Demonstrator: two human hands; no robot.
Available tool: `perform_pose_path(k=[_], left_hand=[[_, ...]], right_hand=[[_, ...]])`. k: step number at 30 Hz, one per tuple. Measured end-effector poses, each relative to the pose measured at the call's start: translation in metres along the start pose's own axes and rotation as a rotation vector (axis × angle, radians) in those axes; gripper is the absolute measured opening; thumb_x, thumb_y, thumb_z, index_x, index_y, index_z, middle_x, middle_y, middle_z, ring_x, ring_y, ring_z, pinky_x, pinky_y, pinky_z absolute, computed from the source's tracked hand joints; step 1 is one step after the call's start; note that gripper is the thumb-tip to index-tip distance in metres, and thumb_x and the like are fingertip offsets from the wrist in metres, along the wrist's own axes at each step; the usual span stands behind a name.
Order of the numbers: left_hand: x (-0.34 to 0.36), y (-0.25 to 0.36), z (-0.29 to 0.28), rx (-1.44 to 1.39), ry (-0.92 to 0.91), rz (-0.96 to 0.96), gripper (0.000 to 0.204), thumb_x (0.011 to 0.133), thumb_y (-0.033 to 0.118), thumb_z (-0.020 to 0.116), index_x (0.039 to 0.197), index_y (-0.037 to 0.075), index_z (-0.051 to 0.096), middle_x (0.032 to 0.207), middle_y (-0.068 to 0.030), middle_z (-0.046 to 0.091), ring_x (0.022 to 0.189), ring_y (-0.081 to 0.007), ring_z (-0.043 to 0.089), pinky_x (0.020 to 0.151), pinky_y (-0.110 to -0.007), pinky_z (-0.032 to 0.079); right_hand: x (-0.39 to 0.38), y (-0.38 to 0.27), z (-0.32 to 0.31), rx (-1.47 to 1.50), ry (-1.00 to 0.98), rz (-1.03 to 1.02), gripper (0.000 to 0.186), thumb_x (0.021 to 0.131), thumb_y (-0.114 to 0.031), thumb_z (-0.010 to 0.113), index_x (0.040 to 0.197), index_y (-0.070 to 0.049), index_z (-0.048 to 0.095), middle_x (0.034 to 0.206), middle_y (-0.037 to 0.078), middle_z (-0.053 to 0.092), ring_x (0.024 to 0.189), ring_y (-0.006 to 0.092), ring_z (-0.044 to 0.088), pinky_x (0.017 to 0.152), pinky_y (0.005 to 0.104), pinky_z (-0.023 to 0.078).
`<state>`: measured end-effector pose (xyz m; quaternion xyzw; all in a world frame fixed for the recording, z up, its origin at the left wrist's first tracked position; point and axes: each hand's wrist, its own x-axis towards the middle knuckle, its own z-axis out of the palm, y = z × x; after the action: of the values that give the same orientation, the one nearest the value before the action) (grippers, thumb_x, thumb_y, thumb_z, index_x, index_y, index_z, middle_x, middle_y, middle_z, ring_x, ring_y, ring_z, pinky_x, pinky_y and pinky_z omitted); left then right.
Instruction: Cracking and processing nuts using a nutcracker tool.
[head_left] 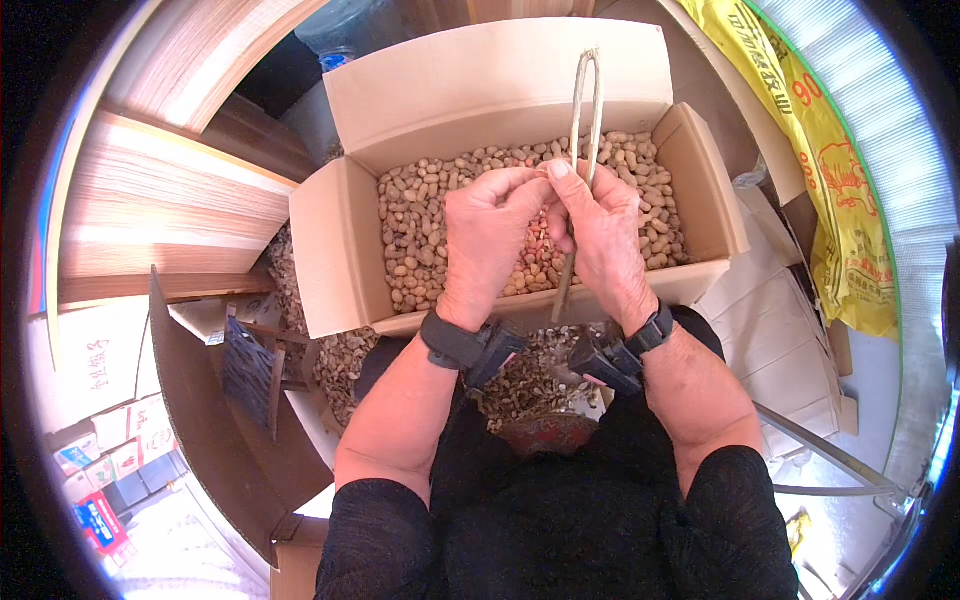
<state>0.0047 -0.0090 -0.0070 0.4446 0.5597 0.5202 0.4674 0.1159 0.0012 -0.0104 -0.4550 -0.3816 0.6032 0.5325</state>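
Over a cardboard box (337, 245) of unshelled peanuts (415, 240), my two hands meet at the fingertips. My right hand (608, 235) is closed round a narrow pair of tongs (583, 88), a pale strip bent double. Its looped end points away from me, and its lower part passes beneath the palm. The fingers of my left hand (485, 240) are pinched together against my right thumb and fingertips; whatever they grip is too small and covered to name. Reddish shelled kernels (535, 265) lie among the peanuts, partly behind my hands.
Broken shells (540, 375) are heaped between my legs, with more on the floor left of the box. An opened brown carton (225, 440) stands at the left by wood-grain panels (170, 195). A yellow printed sack (830, 170) hangs at the right, near a metal bar (825, 445).
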Motion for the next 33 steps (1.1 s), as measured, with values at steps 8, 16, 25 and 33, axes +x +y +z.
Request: perform_pose_path(k=[8, 16, 25, 33], left_hand=[[-0.001, -0.005, -0.001, 0.172, -0.008, 0.158, 0.013, 0.081, 0.008, 0.063, 0.087, -0.002, 0.067, 0.076, -0.0043, 0.067, 0.070, -0.0066, 0.059, 0.062, -0.020, 0.047], [-0.005, 0.000, 0.001, 0.130, -0.020, 0.120, 0.013, 0.084, 0.008, 0.060, 0.087, -0.003, 0.066, 0.077, -0.0036, 0.066, 0.069, -0.0069, 0.059, 0.062, -0.021, 0.047], [0.000, -0.003, -0.002, -0.114, -0.022, -0.054, 0.014, 0.084, 0.012, 0.060, 0.089, 0.000, 0.066, 0.065, 0.0001, 0.059, 0.053, -0.0029, 0.048, 0.046, -0.018, 0.037], [0.003, -0.005, -0.005, -0.217, -0.013, -0.122, 0.016, 0.084, 0.013, 0.061, 0.091, 0.000, 0.065, 0.065, -0.0010, 0.058, 0.050, -0.0027, 0.046, 0.043, -0.017, 0.036]], right_hand=[[0.000, 0.004, 0.001, 0.034, 0.023, -0.002, 0.018, 0.090, -0.015, 0.053, 0.082, -0.001, 0.059, 0.056, 0.001, 0.052, 0.039, 0.0051, 0.042, 0.034, 0.0198, 0.032], [0.002, -0.005, -0.001, 0.055, 0.020, 0.098, 0.023, 0.091, -0.020, 0.052, 0.081, -0.001, 0.059, 0.059, 0.003, 0.054, 0.038, 0.0067, 0.041, 0.033, 0.0208, 0.030], [0.004, -0.006, -0.006, 0.043, 0.025, 0.034, 0.012, 0.088, -0.012, 0.057, 0.089, -0.001, 0.062, 0.068, 0.004, 0.061, 0.040, 0.0035, 0.040, 0.034, 0.0195, 0.030], [0.001, -0.008, -0.009, 0.010, 0.075, -0.031, 0.016, 0.085, -0.007, 0.061, 0.101, -0.003, 0.060, 0.084, 0.006, 0.066, 0.041, 0.0017, 0.039, 0.035, 0.0172, 0.029]])
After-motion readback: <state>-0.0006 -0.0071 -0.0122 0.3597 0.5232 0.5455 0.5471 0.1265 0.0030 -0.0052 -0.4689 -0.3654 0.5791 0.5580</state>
